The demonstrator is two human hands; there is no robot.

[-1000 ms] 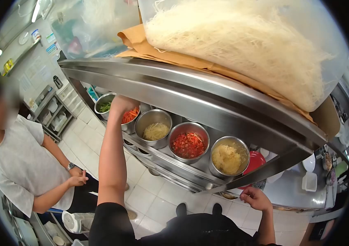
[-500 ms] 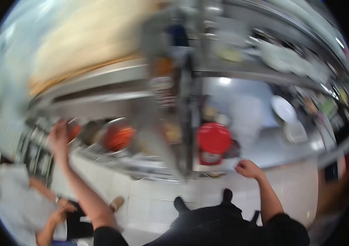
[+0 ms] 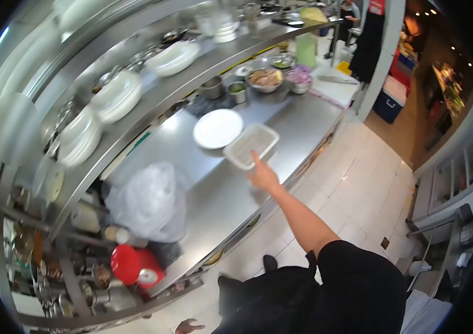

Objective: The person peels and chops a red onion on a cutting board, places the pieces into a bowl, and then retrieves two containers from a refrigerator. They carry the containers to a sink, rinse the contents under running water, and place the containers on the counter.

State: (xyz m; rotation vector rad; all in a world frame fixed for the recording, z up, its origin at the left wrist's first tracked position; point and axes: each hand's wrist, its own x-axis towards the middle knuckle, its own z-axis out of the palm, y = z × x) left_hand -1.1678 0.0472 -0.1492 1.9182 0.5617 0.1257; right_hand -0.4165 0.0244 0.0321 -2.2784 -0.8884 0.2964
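Note:
My right hand is at the near edge of a shallow white rectangular tray with ridges across its bottom. One finger reaches over the rim into the tray, and the others are curled at its near side, partly hidden. A round white plate lies on the steel counter beside the tray. At the bottom edge of the view, my left hand hangs low with its fingers apart and nothing in them, away from the counter.
A clear plastic bag and a red scale stand on the counter's left. Farther along are metal bowls, sliced purple onion and a knife on a white board. Stacked white dishes fill the shelf above.
The view has swung right, from the food bowls to the counter. My right hand has gone from beside the counter's edge to the white tray. My left hand has left the bowls.

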